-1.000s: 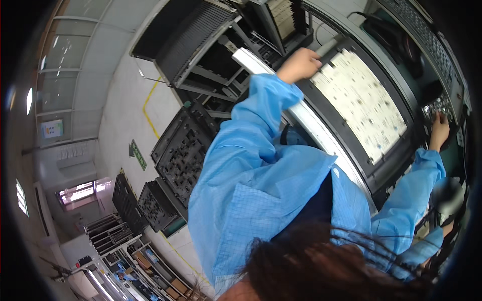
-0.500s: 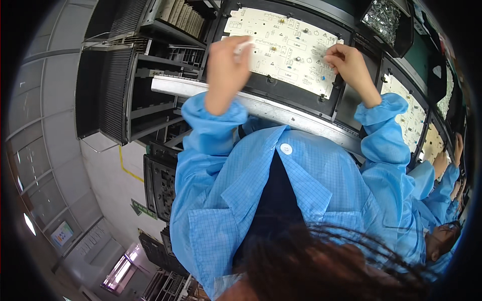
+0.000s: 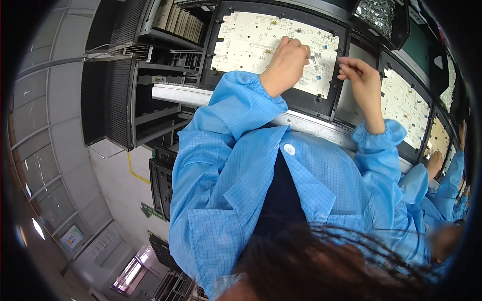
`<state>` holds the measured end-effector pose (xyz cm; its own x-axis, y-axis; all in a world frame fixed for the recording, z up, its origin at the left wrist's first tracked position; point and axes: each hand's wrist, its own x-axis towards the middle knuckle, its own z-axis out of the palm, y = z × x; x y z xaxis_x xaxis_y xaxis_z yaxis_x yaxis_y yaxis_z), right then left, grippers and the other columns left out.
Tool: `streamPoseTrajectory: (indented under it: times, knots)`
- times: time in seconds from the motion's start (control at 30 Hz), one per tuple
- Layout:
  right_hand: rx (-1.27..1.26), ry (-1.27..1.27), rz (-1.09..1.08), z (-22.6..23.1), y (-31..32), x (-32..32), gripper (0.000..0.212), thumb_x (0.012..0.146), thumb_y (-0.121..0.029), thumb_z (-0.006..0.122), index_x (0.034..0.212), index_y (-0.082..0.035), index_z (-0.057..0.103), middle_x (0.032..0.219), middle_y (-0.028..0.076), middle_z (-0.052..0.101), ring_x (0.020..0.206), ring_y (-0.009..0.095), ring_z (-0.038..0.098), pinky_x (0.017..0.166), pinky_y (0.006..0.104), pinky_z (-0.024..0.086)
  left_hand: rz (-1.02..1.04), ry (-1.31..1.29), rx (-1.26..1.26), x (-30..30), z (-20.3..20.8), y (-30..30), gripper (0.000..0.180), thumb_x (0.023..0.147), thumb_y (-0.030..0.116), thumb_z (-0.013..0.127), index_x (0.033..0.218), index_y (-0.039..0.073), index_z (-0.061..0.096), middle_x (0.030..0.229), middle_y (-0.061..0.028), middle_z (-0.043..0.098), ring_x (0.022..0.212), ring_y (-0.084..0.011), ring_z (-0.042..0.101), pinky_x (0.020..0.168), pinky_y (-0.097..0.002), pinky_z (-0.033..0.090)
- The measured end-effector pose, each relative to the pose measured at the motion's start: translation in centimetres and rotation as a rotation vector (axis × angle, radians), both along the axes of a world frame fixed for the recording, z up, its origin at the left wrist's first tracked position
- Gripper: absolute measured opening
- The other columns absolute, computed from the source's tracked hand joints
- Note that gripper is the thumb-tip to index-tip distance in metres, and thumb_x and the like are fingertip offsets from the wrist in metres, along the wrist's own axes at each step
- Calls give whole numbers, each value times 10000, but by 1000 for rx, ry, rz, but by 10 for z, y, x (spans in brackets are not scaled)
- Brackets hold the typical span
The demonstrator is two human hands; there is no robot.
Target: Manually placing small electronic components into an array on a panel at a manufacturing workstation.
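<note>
A cream circuit board [image 3: 236, 47] with printed markings and small blue and yellow parts lies in a black frame [image 3: 321, 107] at the top of the view. My left hand [image 3: 287, 66] is over the right half of this board, its fingers curled together and pointing down. Whatever they may hold is hidden beneath them. Just beyond the board's right edge is my right hand [image 3: 362, 78], raised with thumb and fingers drawn close together. Anything between those fingertips is too small to make out.
A metal rail [image 3: 181, 94] runs between me and the frame. At the far right a black bin [image 3: 401, 40] holds shiny small parts. Another framed cream board [image 3: 401, 108] lies to the right, with a co-worker's hand [image 3: 435, 163] beyond. Left stands a rack [image 3: 173, 17] of boards.
My left hand has moved right, from the board's left side to its right half. My right hand has drawn back slightly rightward, off the board's edge.
</note>
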<state>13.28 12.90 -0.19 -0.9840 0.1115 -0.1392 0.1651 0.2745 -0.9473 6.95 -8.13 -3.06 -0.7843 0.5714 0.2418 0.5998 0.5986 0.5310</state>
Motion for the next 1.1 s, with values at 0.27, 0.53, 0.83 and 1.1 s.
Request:
streamPoseTrajectory:
  times: [0.27, 0.53, 0.83, 1.1]
  knots:
    - [-403, -32, -194, -39, 11, 31, 206, 927, -17, 590, 1118, 44, 638, 930, 46, 658, 817, 98, 600, 770, 209, 476, 31, -229, 113, -25, 28, 6, 116, 824, 88, 639, 882, -2, 683, 761, -156, 675, 699, -301, 635, 661, -392, 509]
    - [-491, 113, -305, -31, 14, 39, 173, 933, -21, 597, 1093, 29, 637, 941, 47, 652, 852, 107, 594, 795, 226, 474, -22, -224, 45, -69, 24, 52, 143, 779, 36, 612, 854, -38, 708, 813, -213, 684, 800, -349, 678, 754, -395, 532]
    - [-528, 144, -338, -21, 18, 52, 138, 935, -27, 600, 1058, 20, 640, 906, 45, 644, 844, 110, 581, 799, 236, 464, 21, -274, -10, -78, 20, 72, 139, 764, 31, 597, 805, -39, 711, 774, -204, 683, 750, -344, 680, 723, -394, 539]
    - [-498, 224, -344, -11, 17, 55, 99, 928, -25, 614, 1016, 5, 648, 950, 31, 622, 835, 107, 580, 789, 237, 465, 50, -335, -27, -80, 27, 79, 130, 709, 30, 599, 744, -44, 700, 737, -214, 670, 724, -352, 673, 717, -394, 538]
